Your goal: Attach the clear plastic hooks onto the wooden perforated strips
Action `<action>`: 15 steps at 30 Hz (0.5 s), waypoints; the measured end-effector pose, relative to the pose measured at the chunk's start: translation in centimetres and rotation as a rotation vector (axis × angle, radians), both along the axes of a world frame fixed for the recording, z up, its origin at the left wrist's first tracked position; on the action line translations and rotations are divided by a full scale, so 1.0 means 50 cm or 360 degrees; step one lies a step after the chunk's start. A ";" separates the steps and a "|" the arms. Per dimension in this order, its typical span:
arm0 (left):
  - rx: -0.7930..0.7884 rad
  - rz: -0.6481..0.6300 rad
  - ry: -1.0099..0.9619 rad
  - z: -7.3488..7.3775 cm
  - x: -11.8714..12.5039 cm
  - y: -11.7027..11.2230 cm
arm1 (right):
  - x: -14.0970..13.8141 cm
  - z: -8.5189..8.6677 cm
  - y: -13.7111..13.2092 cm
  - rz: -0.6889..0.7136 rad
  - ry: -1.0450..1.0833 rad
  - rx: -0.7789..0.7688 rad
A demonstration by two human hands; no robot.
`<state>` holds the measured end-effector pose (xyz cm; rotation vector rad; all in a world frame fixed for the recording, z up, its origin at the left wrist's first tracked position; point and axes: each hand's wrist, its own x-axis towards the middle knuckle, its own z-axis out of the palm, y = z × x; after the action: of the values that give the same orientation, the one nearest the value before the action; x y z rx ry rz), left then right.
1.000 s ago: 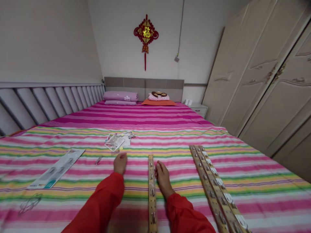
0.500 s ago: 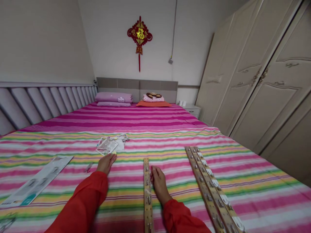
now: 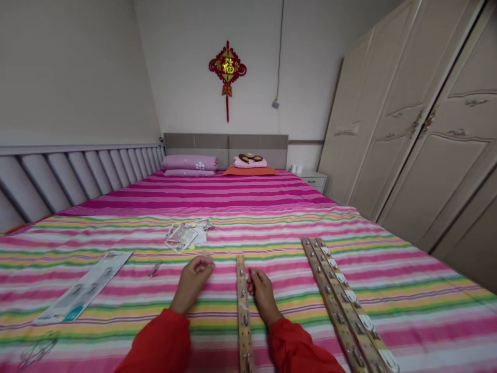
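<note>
My left hand (image 3: 194, 277) is closed in a pinch over the striped sheet, left of a narrow wooden strip. A small, pale, see-through piece (image 3: 208, 255) shows at its fingertips, too faint to name. The wooden strip (image 3: 243, 300) lies lengthwise before me, with small metal clips and holes along it. Close against its right side rests my right hand (image 3: 263, 292), fingers curled; whatever they may hold is hidden. Beyond my left hand lies a pile of clear plastic packets and white cards (image 3: 188, 235). A small metal clip (image 3: 155, 269) sits left of that hand.
Two longer strips with metal clips (image 3: 330, 290) lie side by side at right, one bearing white loops. A printed plastic sleeve (image 3: 89, 287) lies at left, with thin wire-like pieces (image 3: 39, 348) nearer me. Pillows (image 3: 190, 163) stand at the headboard; a wardrobe (image 3: 407, 155) lines the right.
My left hand has moved from beside the packet pile rightward and nearer to me, a pale piece now at its fingertips. My right hand stays by the strip. The whole view has shifted slightly.
</note>
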<state>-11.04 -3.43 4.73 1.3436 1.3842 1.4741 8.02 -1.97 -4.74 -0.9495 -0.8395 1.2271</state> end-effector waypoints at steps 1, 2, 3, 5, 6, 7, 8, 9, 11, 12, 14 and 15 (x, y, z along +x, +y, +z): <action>0.0063 -0.0052 0.0151 0.004 0.014 -0.019 | 0.002 0.001 -0.002 0.0005 0.0020 -0.0005; 0.0121 -0.0110 0.0308 0.008 0.026 -0.037 | 0.005 0.004 -0.004 0.0007 0.0035 -0.0011; 0.0186 -0.0175 0.0457 0.010 0.036 -0.053 | 0.007 0.007 -0.008 0.0006 0.0046 -0.0019; 0.0302 -0.0328 0.0716 0.012 0.050 -0.081 | 0.012 0.019 -0.018 -0.0011 0.0061 -0.0033; 0.0347 -0.0396 0.0818 0.013 0.055 -0.091 | 0.013 0.028 -0.024 -0.0016 0.0073 -0.0035; 0.0378 -0.0450 0.0902 0.013 0.059 -0.099 | 0.013 0.039 -0.031 -0.0012 0.0085 -0.0031; 0.0398 -0.0484 0.0971 0.014 0.062 -0.105 | 0.013 0.051 -0.039 0.0010 0.0099 -0.0019; 0.0412 -0.0505 0.1025 0.014 0.066 -0.109 | 0.011 0.064 -0.048 0.0045 0.0107 0.0002; 0.0424 -0.0517 0.1100 0.014 0.073 -0.113 | 0.005 0.090 -0.064 0.0171 0.0083 0.0045; 0.0427 -0.0522 0.1128 0.014 0.078 -0.114 | 0.002 0.101 -0.071 0.0217 0.0069 0.0061; 0.0431 -0.0534 0.1164 0.014 0.087 -0.114 | -0.003 0.120 -0.083 0.0267 0.0052 0.0085; 0.0433 -0.0542 0.1174 0.013 0.092 -0.114 | -0.005 0.126 -0.088 0.0276 0.0048 0.0095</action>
<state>-6.44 -9.12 5.39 2.3226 1.2921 0.9895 7.78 -6.37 1.56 -0.8216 -0.9448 1.3540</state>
